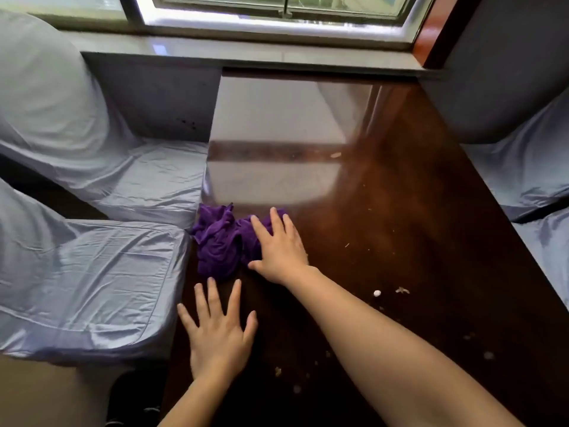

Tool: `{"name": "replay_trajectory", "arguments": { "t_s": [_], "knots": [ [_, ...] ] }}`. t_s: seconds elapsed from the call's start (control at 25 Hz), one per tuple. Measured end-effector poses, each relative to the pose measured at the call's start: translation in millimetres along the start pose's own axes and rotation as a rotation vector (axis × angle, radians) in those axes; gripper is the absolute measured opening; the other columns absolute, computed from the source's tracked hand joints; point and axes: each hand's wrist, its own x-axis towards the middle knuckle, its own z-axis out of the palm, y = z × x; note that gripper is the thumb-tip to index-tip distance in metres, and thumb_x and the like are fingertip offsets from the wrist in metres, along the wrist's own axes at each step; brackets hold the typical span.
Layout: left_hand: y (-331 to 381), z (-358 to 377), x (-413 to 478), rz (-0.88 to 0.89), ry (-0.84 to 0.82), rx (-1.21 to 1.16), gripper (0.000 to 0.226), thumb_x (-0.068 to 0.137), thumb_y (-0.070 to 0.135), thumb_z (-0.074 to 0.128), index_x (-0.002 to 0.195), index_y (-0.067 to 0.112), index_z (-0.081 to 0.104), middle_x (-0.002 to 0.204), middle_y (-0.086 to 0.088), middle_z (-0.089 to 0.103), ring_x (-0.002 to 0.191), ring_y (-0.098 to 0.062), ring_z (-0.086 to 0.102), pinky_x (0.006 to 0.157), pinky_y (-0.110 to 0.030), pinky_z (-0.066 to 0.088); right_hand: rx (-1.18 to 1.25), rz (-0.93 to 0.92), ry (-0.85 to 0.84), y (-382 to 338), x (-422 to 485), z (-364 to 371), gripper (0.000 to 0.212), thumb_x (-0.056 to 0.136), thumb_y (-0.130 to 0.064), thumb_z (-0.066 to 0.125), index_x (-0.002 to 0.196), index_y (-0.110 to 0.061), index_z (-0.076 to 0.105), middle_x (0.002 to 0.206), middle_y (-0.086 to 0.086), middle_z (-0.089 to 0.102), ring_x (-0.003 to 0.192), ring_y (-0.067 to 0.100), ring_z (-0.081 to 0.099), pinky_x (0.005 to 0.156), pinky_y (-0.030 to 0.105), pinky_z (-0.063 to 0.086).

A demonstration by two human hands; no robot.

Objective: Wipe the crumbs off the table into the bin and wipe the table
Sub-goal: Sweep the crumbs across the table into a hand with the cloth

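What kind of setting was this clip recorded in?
Probably a restaurant or café booth by a window: a glossy dark wooden table sits between seats in pale fabric covers, its far end against a window sill. Crumbs litter it.

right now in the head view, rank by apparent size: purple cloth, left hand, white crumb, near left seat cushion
1. near left seat cushion
2. purple cloth and left hand: look alike, and the hand is nearer, so unranked
3. white crumb
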Motion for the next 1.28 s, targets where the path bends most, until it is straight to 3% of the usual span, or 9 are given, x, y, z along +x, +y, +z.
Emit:
{"name": "replay_trajectory", "arguments": {
  "t_s": [0.12,0.24,0.4,0.6,0.72,0.96,1.04,1.2,1.28],
  "knots": [
    [-1,2,4,-0.023,0.057,-0.027,0.072,0.08,0.057,0.033,0.143,0.026,0.043,0.153,-0.023,0.034,0.144,-0.041,0.023,0.109,-0.07,0.015,-0.073,0.004,-0.128,2,21,2,0.11,0.07,-0.057,0.075,0.153,-0.037,0.005,0.165,0.012,-0.005,0.147,0.042,0.004,0.118,0.052,0.016],
    [0,8,4,-0.029,0.094,-0.037,0.072,0.078,0.057,0.034,0.142,0.026,0.046,0.152,-0.022,0.035,0.143,-0.041,0.024,0.109,-0.07,0.016,-0.138,-0.021,-0.101,10,28,3,0.112,0.062,-0.063,0.078,0.15,-0.037,0.015,0.162,0.012,0.016,0.138,0.043,0.022,0.109,0.052,0.028],
    [1,10,4,-0.041,0.123,-0.041,0.071,0.078,0.057,0.034,0.142,0.027,0.046,0.152,-0.022,0.035,0.143,-0.04,0.024,0.109,-0.07,0.016,-0.066,-0.053,0.015,25,13,1,0.071,0.071,-0.041,0.077,0.133,-0.026,0.045,0.136,0.012,0.047,0.117,0.04,0.043,0.092,0.044,0.044],
    [4,6,3,-0.06,0.119,-0.043,0.072,0.078,0.058,0.033,0.142,0.027,0.046,0.152,-0.022,0.035,0.144,-0.04,0.024,0.11,-0.069,0.016,0.488,0.13,0.164,57,8,-38,0.039,0.068,-0.024,0.07,0.107,-0.03,0.068,0.106,0.003,0.073,0.099,0.026,0.066,0.086,0.034,0.053],
    [4,5,3,-0.059,0.114,-0.022,0.072,0.078,0.058,0.033,0.142,0.028,0.045,0.152,-0.021,0.035,0.144,-0.039,0.023,0.111,-0.068,0.015,0.526,0.177,0.167,91,29,-76,0.039,0.069,-0.022,0.067,0.106,-0.034,0.069,0.105,-0.003,0.074,0.099,0.022,0.067,0.088,0.036,0.054],
    [3,7,3,-0.065,0.117,-0.027,0.071,0.079,0.059,0.033,0.142,0.029,0.044,0.153,-0.019,0.035,0.145,-0.037,0.022,0.112,-0.067,0.015,0.08,0.011,-0.144,102,48,-62,0.055,0.078,-0.022,0.054,0.127,-0.049,0.056,0.129,0.006,0.054,0.12,0.031,0.054,0.092,0.034,0.045],
    [2,8,4,-0.065,0.122,-0.026,0.071,0.079,0.058,0.034,0.142,0.03,0.044,0.153,-0.019,0.034,0.145,-0.037,0.021,0.112,-0.066,0.014,0.13,0.002,-0.219,108,49,-59,0.061,0.074,-0.032,0.058,0.131,-0.052,0.049,0.128,0.007,0.047,0.124,0.035,0.045,0.1,0.039,0.041],
    [2,8,4,-0.065,0.114,-0.018,0.071,0.079,0.058,0.033,0.143,0.03,0.044,0.154,-0.019,0.033,0.145,-0.037,0.021,0.112,-0.066,0.014,0.118,0.051,-0.187,111,40,-47,0.086,0.059,-0.09,0.05,0.135,-0.05,0.043,0.138,0.005,0.043,0.128,0.034,0.036,0.107,0.048,0.036],
    [3,7,3,-0.07,0.103,-0.011,0.071,0.079,0.059,0.032,0.143,0.031,0.042,0.154,-0.018,0.032,0.146,-0.037,0.019,0.112,-0.065,0.013,0.075,0.055,-0.022,105,34,-35,0.069,0.072,-0.084,0.047,0.129,-0.045,0.051,0.132,0.003,0.049,0.12,0.033,0.043,0.101,0.044,0.043]
  ]
}}
